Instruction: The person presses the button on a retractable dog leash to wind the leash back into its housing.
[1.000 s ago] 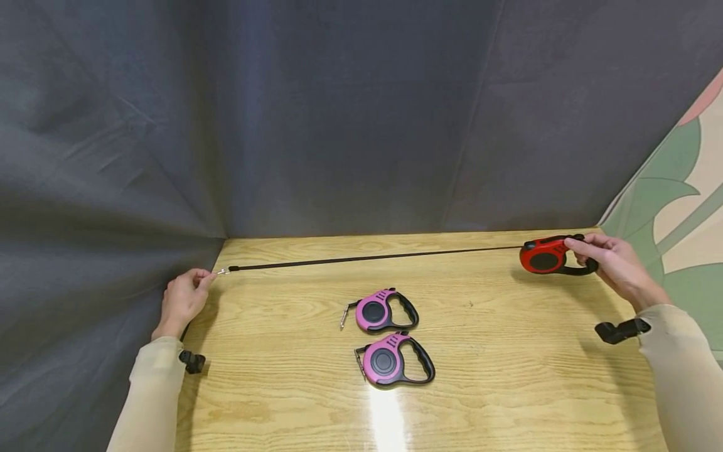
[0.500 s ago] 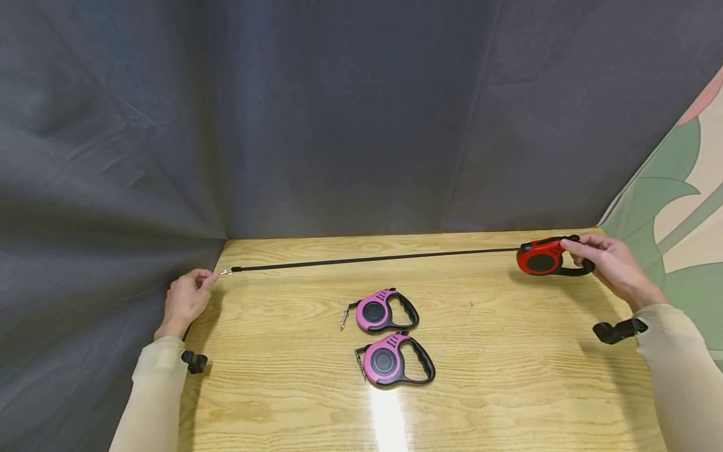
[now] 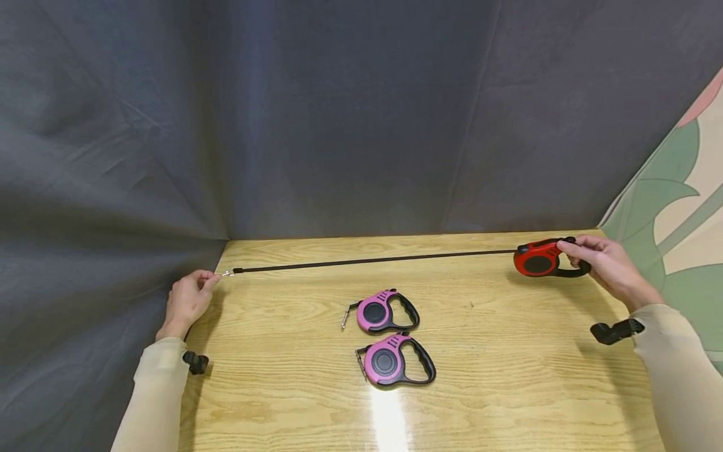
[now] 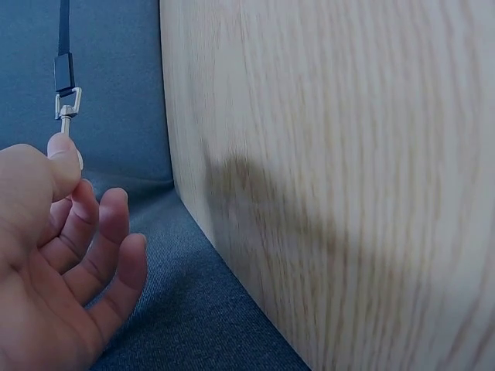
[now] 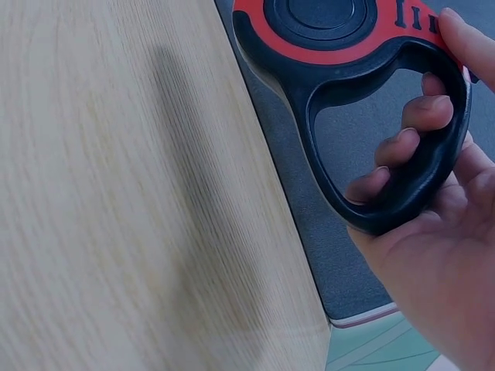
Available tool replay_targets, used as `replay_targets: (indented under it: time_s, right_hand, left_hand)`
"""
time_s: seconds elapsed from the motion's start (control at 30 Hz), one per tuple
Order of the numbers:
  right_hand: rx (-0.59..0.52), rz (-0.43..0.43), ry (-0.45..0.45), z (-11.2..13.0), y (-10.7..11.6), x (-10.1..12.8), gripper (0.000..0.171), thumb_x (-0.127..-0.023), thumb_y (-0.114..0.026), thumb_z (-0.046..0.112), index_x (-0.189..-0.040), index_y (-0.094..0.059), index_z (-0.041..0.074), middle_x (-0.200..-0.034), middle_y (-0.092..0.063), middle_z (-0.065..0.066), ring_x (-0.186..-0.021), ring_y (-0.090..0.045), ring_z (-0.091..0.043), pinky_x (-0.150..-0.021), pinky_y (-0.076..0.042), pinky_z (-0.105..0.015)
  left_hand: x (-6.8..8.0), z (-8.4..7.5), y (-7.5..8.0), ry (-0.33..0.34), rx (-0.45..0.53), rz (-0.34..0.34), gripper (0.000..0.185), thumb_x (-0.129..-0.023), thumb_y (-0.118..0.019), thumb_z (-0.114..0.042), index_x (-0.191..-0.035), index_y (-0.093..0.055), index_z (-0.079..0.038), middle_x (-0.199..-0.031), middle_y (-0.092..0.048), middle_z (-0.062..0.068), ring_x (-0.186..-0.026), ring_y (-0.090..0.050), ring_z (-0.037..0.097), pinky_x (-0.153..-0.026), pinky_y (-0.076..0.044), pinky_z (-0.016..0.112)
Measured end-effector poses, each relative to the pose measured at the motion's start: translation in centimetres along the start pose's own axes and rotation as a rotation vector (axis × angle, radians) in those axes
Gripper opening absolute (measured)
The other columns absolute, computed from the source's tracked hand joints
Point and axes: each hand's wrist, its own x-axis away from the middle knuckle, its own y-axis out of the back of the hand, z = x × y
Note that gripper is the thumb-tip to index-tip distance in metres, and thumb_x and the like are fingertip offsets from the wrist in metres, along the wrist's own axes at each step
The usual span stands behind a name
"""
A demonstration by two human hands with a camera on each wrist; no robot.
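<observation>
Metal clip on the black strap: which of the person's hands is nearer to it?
Left. The left hand pinches the metal clip; the right hand is beyond the strap's other end, holding the handle of the red leash.

Red and black colour the plastic retractable leash (image 3: 536, 263), black its flat strap (image 3: 373, 259), silver its metal clip (image 3: 228, 273); 2 loop-handled leashes (image 3: 374, 312) show pink and black, the tabletop (image 3: 508, 351) yellowish wood grain, the cloth drape (image 3: 361, 125) dark grey.
</observation>
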Motion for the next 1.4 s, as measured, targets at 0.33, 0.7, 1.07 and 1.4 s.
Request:
replay_targets:
  time_s: [0.33, 0.7, 1.07, 1.4]
  right_hand:
    - [0.068, -0.014, -0.022, 0.27, 0.05, -0.25, 0.023, -0.108, -0.062, 0.01, -0.086, -0.06, 0.017, -0.072, -0.061, 0.009, -0.072, -0.045, -0.011, -0.068, -0.019, -0.038]
    - [0.116, -0.011, -0.033, 0.14, 0.13, -0.44, 0.023, -0.108, -0.062, 0.013, -0.086, -0.06, 0.018, -0.072, -0.061, 0.01, -0.072, -0.042, -0.011, -0.069, -0.016, -0.04]
    - [0.15, -0.004, -0.04, 0.26, -0.35, -0.44, 0.023, -0.109, -0.062, 0.015, -0.086, -0.06, 0.019, -0.072, -0.061, 0.011, -0.07, -0.041, -0.012, -0.068, -0.014, -0.041]
    - [0.252, -0.011, -0.051, 0.1, -0.34, -0.47, 0.025, -0.11, -0.061, 0.021, -0.085, -0.059, 0.021, -0.073, -0.059, 0.014, -0.067, -0.036, -0.014, -0.066, -0.015, -0.045]
  left_hand:
    - [-0.11, -0.18, 0.1, -0.004, -0.01, -0.009, 0.042, -0.111, -0.057, -0.039, -0.117, -0.07, 0.0, -0.11, -0.073, 0.024, -0.092, -0.065, 0.037, -0.078, -0.046, 0.047]
    - [0.05, -0.57, 0.23, -0.017, -0.002, -0.005, 0.042, -0.112, -0.056, -0.038, -0.119, -0.07, 0.001, -0.111, -0.074, 0.025, -0.091, -0.066, 0.037, -0.076, -0.045, 0.045]
    - [0.15, -0.57, 0.29, -0.013, 0.0, 0.002, 0.041, -0.112, -0.056, -0.037, -0.12, -0.07, 0.001, -0.113, -0.074, 0.025, -0.094, -0.067, 0.038, -0.079, -0.048, 0.049]
    - [0.16, -0.5, 0.26, -0.017, 0.0, 0.007, 0.043, -0.112, -0.055, -0.038, -0.12, -0.07, 0.002, -0.114, -0.073, 0.026, -0.095, -0.067, 0.04, -0.08, -0.049, 0.051]
